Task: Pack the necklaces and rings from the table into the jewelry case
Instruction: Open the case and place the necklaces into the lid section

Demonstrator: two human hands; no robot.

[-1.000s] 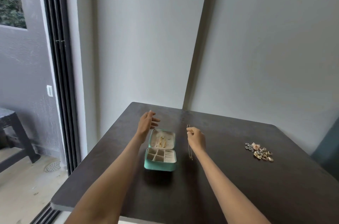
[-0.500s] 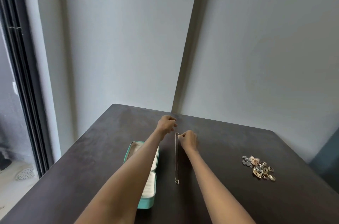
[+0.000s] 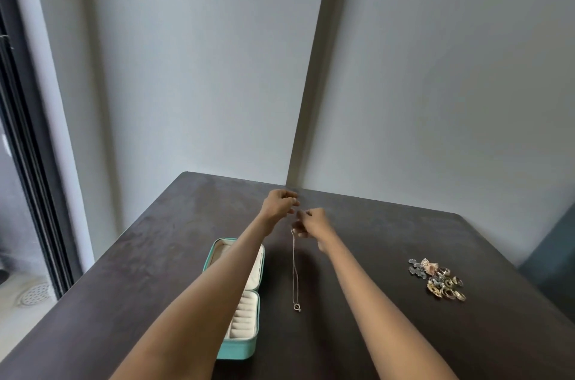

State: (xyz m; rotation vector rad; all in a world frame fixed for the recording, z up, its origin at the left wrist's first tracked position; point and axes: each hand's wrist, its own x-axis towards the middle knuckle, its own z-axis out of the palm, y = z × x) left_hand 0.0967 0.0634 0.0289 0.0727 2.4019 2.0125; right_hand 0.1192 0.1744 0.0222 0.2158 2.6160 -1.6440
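Necklace, a thin silver chain with a ring pendant (image 3: 295, 270), hangs pinched in the right hand (image 3: 312, 223); left hand (image 3: 278, 204) curled just beside, its hold unclear; open teal jewelry case (image 3: 239, 345) near-left; ring pile (image 3: 438, 278) well right on dark wooden table (image 3: 404, 230); grey walls behind.
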